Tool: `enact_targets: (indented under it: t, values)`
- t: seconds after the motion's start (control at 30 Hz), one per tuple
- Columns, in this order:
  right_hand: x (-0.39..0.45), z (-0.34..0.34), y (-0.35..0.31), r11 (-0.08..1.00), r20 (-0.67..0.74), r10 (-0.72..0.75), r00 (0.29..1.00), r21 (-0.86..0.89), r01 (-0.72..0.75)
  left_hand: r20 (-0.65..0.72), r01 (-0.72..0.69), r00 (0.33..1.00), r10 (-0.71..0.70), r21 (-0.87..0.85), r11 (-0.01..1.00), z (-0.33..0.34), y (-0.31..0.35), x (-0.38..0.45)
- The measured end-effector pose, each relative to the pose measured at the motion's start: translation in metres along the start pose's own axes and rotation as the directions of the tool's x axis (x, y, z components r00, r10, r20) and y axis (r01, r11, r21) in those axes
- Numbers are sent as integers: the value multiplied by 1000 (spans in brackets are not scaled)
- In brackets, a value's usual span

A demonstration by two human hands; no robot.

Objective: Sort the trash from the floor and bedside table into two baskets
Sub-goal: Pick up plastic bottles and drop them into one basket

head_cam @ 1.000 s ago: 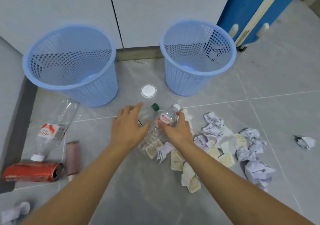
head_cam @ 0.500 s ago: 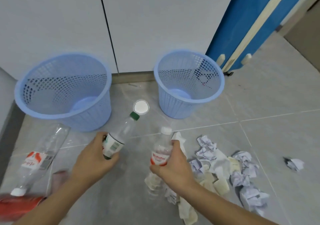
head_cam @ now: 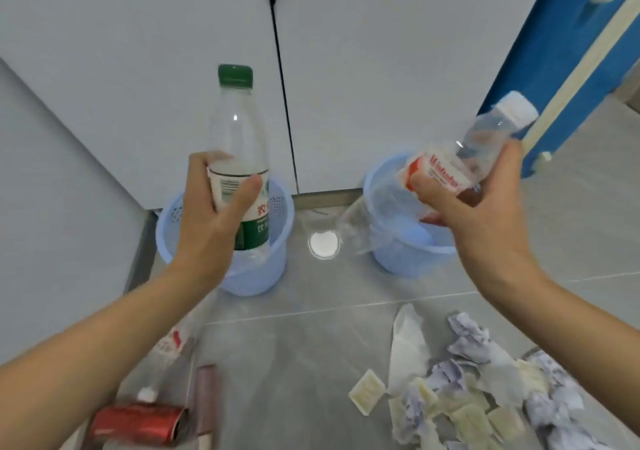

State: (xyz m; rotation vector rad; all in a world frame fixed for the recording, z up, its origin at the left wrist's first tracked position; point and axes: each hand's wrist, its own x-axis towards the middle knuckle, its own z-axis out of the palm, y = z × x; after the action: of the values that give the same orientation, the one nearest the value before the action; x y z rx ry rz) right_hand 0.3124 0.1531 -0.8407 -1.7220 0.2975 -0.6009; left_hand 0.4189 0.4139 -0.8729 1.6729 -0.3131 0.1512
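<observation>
A person's left hand (head_cam: 211, 221) wraps an upright green-capped bottle (head_cam: 239, 158) at its label, held above the left basket (head_cam: 277, 217); the right hand (head_cam: 485, 214) clasps a white-capped bottle (head_cam: 485, 151), tilted with its cap up and to the right, over the right basket (head_cam: 388, 262); a white lid (head_cam: 324, 245) lies on the floor between the baskets; crumpled paper (head_cam: 478, 394) is heaped at lower right; a red can (head_cam: 138, 423), a clear bottle (head_cam: 166, 356) and a pinkish tube (head_cam: 206, 404) lie at lower left.
</observation>
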Motion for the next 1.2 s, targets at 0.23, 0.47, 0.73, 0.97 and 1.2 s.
enact_targets:
  t: [0.23, 0.47, 0.73, 0.97, 1.2]
  values:
    - [17, 194, 7, 994, 261, -65, 963, -63, 84, -209, 264, 953, -220, 213, 941, -110, -54, 32]
    - [18, 265, 86, 745, 444, -45, 895, -581, 326, -150, 303, 953, -264, 451, 839, -125, -100, 35]
    - [29, 258, 122, 540, 495, 22, 869, -737, 406, -102, 230, 948, -302, 874, 428, -112, -127, 33]
    - [20, 240, 120, 611, 524, 105, 845, -705, 361, -80, 248, 927, -367, 864, 438, -112, -128, 16]
    - [-100, 189, 109, 861, 367, -168, 915, -397, 318, -116, 114, 992, -46, 693, 712, -169, -108, -82]
